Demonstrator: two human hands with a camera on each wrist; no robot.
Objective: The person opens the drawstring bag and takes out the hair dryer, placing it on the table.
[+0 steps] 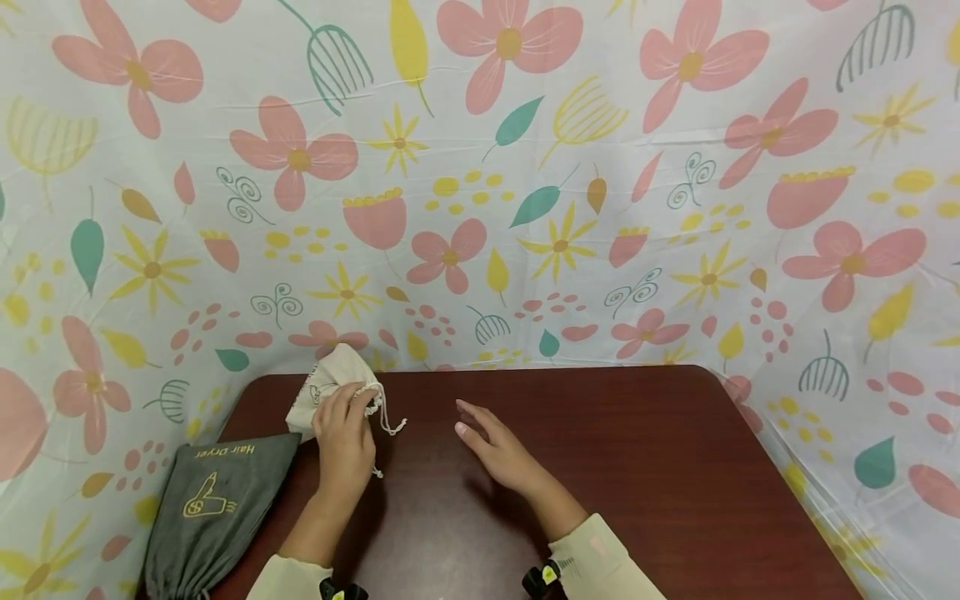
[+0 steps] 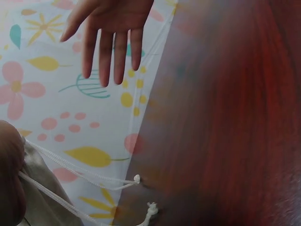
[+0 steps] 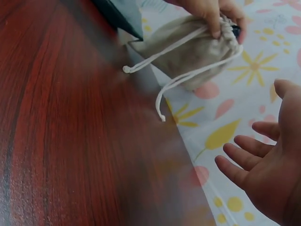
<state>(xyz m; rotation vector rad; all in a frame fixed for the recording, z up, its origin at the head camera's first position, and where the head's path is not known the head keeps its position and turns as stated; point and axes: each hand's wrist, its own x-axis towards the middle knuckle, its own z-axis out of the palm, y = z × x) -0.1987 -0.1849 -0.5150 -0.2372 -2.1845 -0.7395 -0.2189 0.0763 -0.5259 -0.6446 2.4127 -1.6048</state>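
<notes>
A cream drawstring pouch (image 1: 339,367) is in my left hand (image 1: 345,442), at the far left corner of the table. My fingers grip it near its gathered mouth, best seen in the right wrist view, where something dark (image 3: 236,31) shows at the opening. White cords (image 3: 188,75) with knotted ends dangle from the pouch (image 3: 188,54). To its right, my right hand (image 1: 498,450) hovers over the table, holding nothing. Its fingers are spread and relaxed in the left wrist view.
A dark grey drawstring bag (image 1: 255,479) printed "Hair Dryer" lies along the table's left edge, close to the pouch. The dark red-brown wooden table (image 1: 637,475) has rounded far corners. A flower-patterned cloth (image 1: 480,167) hangs behind it and along both sides.
</notes>
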